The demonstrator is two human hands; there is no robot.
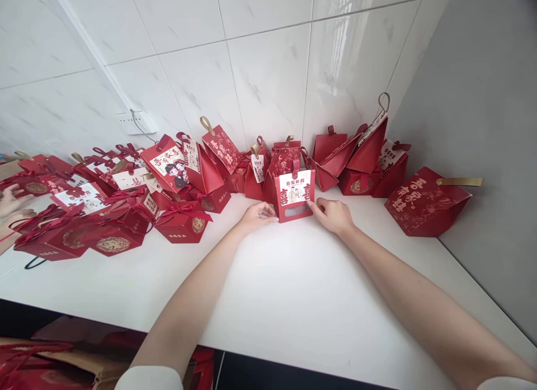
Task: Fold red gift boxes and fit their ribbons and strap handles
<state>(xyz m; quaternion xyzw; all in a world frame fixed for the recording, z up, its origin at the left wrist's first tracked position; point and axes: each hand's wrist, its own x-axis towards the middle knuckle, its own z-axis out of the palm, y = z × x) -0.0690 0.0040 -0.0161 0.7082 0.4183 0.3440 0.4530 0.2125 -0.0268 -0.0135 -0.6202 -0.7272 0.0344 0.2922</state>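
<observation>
Fingers of the right hand (334, 215) pinch the windowed box (295, 196) along its right edge; the left hand (257, 216) curls at its left, grip unclear. Even, light pressure should prevent dents.

Soft, bright light falls on the counter (310, 300); glare streaks the wall tiles (272, 71); edges look stretched.

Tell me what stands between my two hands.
In the head view, a small red box stands upright on the white counter, between your left hand and your right hand.
</observation>
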